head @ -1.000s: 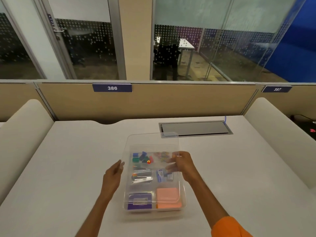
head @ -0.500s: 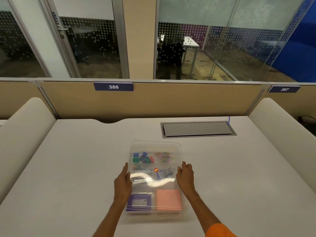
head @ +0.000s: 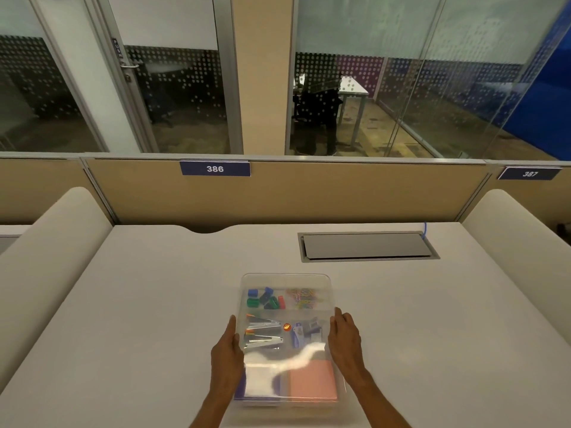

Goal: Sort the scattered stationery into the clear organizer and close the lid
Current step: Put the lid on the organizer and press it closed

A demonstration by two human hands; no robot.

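Here, left hand (head: 227,353) and right hand (head: 344,341), fingers (head: 232,326) straight, against clear organizer (head: 285,277); grey hatch (head: 367,245) well beyond.

Clear glossy plastic organizer (head: 285,281), matt smooth desk (head: 139,304), brushed-metal cable hatch (head: 367,245).

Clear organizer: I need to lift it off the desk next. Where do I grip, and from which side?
Take the clear organizer by its two long side walls, about mid-length, one hand from each side, where the left hand and right hand now rest. It lies flat, with contents spread along its length, so a one-end grip would likely tip it.
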